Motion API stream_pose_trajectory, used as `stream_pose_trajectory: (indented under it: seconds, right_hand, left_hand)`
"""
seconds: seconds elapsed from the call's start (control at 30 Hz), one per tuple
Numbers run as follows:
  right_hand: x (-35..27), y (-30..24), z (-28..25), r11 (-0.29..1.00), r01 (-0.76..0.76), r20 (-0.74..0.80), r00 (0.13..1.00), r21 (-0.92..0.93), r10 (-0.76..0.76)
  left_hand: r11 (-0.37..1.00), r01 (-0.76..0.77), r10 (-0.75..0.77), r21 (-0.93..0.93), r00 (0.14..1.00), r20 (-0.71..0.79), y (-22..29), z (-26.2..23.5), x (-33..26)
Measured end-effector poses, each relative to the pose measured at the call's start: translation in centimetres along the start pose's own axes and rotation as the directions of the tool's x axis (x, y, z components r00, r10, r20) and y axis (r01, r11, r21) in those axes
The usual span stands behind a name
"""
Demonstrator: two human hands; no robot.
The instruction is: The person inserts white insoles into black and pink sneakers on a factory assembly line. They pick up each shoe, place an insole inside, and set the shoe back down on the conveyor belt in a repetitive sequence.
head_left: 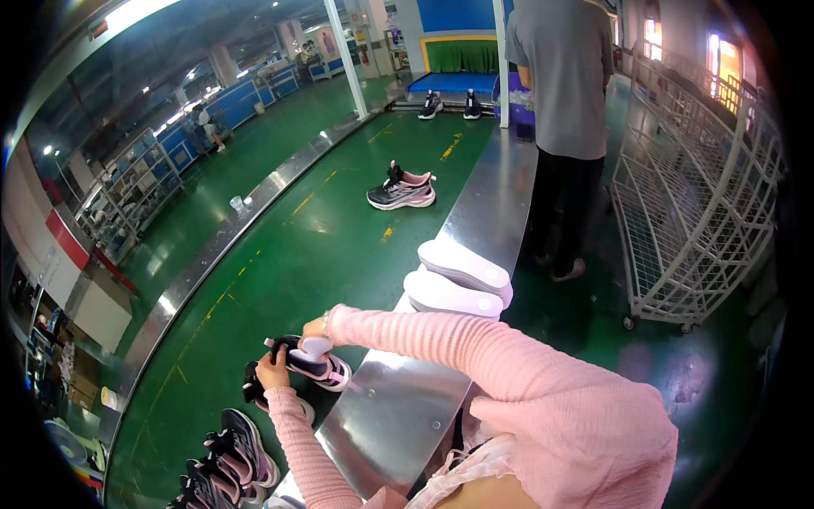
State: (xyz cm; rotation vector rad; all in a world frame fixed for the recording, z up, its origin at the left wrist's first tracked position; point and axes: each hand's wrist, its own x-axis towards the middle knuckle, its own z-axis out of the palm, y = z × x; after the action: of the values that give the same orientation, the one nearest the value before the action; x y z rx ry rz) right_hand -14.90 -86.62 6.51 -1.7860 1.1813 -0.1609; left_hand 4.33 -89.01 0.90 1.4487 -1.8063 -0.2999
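Observation:
A black sneaker (337, 375) with a pale sole and pink trim sits near the edge of the green conveyor belt. My left hand (273, 373) is closed on its black upper near the tongue. With my right hand (317, 330) I grip a pale lilac insole (315, 347) at the shoe's opening; the insole's far part is hidden. Another dark sneaker (252, 383) stands just behind my left hand. On the metal ledge beyond my right forearm lie pale insoles (462, 265) in two piles.
Several black sneakers (246, 445) line the belt at lower left. A black and pink sneaker (402, 188) stands farther up the belt (280, 263), with two more at its far end. A person in grey (560, 76) stands beyond the metal ledge (386, 416), near a white wire rack (678, 204).

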Motion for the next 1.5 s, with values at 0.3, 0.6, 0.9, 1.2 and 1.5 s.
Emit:
stream_pose_trajectory:
  seconds: [0.3,0.6,0.9,1.2,1.5]
  right_hand:
    - [3.4,-3.9,7.2,0.807,-0.169,-0.324,0.946,-0.567,-0.030]
    - [4.4,-3.9,7.1,0.802,-0.272,-0.393,0.918,-0.531,0.052]
    - [4.2,-6.3,6.5,0.816,-0.164,-0.204,0.977,-0.555,0.058]
    - [1.8,0.3,9.8,0.779,0.021,-0.543,0.705,-0.627,-0.456]
    - [-20.6,14.0,13.3,0.964,0.141,-0.687,0.725,0.227,0.056]
  left_hand:
    - [0.998,-0.050,0.050,-0.037,0.999,0.005,-0.2,-1.1,-0.4]
    - [0.998,-0.048,0.048,0.045,0.999,0.003,0.3,-0.7,-1.1]
    - [0.986,-0.093,0.101,0.137,0.993,-0.055,-1.2,-1.5,-2.0]
    - [1.000,0.005,-0.008,0.022,0.996,0.094,1.4,-0.7,-1.6]
    - [0.810,-0.282,-0.089,0.515,0.808,0.583,3.2,0.6,-2.5]
